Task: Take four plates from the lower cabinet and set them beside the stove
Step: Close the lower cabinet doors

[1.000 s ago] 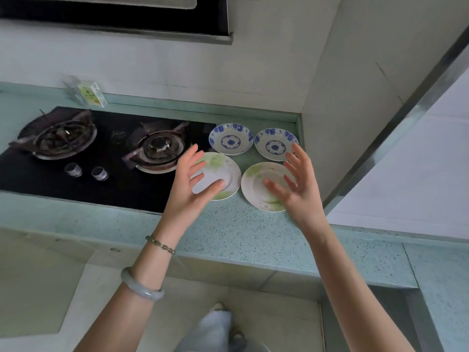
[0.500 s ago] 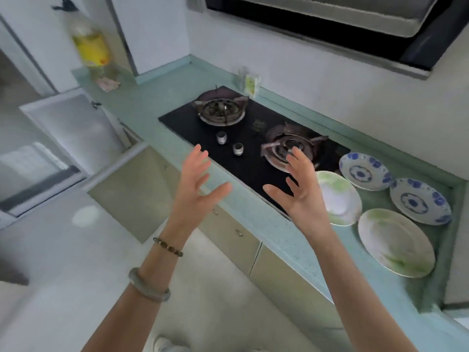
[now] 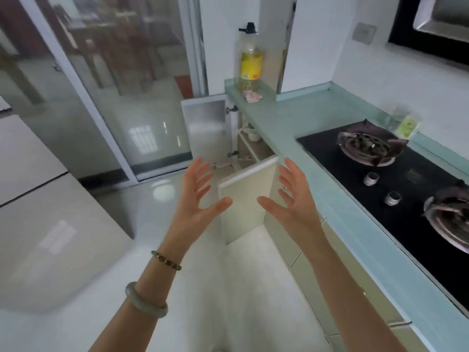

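Kitchen aisle: left hand (image 3: 195,203), right hand (image 3: 292,203) spread; cabinet door (image 3: 244,214) beyond fingers (image 3: 196,174).

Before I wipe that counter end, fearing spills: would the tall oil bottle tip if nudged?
Likely tippable: the oil bottle is tall and narrow. Oil seems low, so probably lightish. It stands near the counter edge.

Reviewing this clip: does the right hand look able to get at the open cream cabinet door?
Probably yes: the right hand is open and empty, and nothing stands between it and the cream cabinet door, swung out just ahead.
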Motion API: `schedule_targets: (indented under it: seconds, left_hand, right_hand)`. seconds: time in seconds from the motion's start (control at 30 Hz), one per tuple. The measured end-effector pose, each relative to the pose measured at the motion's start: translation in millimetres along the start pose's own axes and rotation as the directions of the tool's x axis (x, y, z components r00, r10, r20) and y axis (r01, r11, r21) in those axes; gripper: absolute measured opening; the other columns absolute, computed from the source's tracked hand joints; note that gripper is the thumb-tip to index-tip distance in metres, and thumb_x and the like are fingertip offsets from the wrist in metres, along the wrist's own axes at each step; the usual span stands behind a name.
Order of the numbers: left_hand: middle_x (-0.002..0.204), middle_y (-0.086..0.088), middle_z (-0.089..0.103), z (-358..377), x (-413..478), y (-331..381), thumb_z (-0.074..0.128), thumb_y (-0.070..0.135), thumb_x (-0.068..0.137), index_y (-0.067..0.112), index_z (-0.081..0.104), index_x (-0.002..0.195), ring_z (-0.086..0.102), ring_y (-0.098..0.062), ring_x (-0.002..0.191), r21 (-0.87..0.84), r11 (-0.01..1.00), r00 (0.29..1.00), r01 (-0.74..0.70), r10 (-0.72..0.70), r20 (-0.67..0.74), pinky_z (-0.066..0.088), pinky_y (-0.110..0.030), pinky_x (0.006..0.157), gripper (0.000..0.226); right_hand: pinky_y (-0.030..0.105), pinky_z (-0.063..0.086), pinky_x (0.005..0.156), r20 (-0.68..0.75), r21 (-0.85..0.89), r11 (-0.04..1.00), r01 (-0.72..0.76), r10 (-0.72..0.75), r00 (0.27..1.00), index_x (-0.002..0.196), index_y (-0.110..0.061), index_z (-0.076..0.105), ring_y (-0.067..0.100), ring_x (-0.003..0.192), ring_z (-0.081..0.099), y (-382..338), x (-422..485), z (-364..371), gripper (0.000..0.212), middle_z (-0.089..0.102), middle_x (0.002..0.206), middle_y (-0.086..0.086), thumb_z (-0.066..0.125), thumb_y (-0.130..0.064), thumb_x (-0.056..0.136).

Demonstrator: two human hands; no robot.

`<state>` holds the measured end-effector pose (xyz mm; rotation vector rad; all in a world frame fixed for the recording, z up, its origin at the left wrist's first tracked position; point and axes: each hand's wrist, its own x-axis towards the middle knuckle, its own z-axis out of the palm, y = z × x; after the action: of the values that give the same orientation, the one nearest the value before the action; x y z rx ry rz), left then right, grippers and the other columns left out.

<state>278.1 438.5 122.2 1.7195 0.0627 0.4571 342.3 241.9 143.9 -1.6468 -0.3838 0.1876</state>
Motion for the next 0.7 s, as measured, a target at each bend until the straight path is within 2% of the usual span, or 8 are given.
schedule_targets:
  seconds: [0.07,0.17,0.4,0.6,0.7]
  left_hand:
    - [0.147,0.008,0.039,-34,5,-6,0.078,0.045,0.068,0.033,0.022,0.147,0.044,-0.005,0.133,0.028,1.0,1.0,0.01,-0.009,-0.029,0.038,-0.035,0.112,0.097]
    - [0.149,0.007,0.037,-79,8,-15,0.076,0.044,0.069,0.028,0.02,0.15,0.043,-0.006,0.134,0.051,0.998,0.997,0.037,-0.033,-0.075,0.037,-0.036,0.113,0.099]
    - [0.148,0.012,0.038,-156,24,-42,0.075,0.066,0.064,0.032,0.022,0.149,0.043,-0.002,0.133,0.069,0.993,0.97,0.091,-0.073,-0.231,0.038,-0.026,0.109,0.106]
    - [0.148,0.014,0.037,-217,75,-71,0.073,0.067,0.065,0.038,0.022,0.145,0.042,0.002,0.132,0.1,0.991,0.961,0.087,-0.057,-0.27,0.038,-0.016,0.106,0.1]
    - [0.148,0.014,0.037,-247,116,-85,0.076,0.058,0.068,0.037,0.022,0.145,0.042,0.0,0.133,0.114,0.988,0.958,0.106,-0.071,-0.278,0.038,-0.016,0.106,0.096]
  right_hand:
    - [0.034,0.031,0.114,0.047,-0.002,1.0,0.004,-0.004,0.999,0.143,-0.037,0.029,0.002,0.133,0.037,-1,17,34,0.084,0.039,0.144,-0.017,0.077,-0.015,0.077]
    - [0.036,0.032,0.114,0.121,-0.011,1.0,0.007,-0.006,0.993,0.145,-0.034,0.028,0.004,0.135,0.036,-3,40,79,0.085,0.037,0.148,-0.012,0.076,-0.014,0.078]
    - [0.038,0.032,0.114,0.226,-0.009,1.0,0.007,-0.005,0.974,0.145,-0.034,0.03,0.001,0.134,0.037,10,99,156,0.085,0.039,0.147,-0.012,0.078,-0.015,0.077]
    - [0.033,0.035,0.111,0.243,0.023,1.0,0.017,-0.022,0.97,0.143,-0.033,0.032,0.003,0.133,0.039,24,168,213,0.087,0.041,0.146,-0.008,0.08,-0.019,0.072]
    - [0.033,0.037,0.11,0.225,0.033,0.999,0.024,-0.03,0.974,0.142,-0.033,0.032,0.003,0.131,0.041,30,214,239,0.082,0.041,0.145,-0.008,0.077,-0.013,0.076]
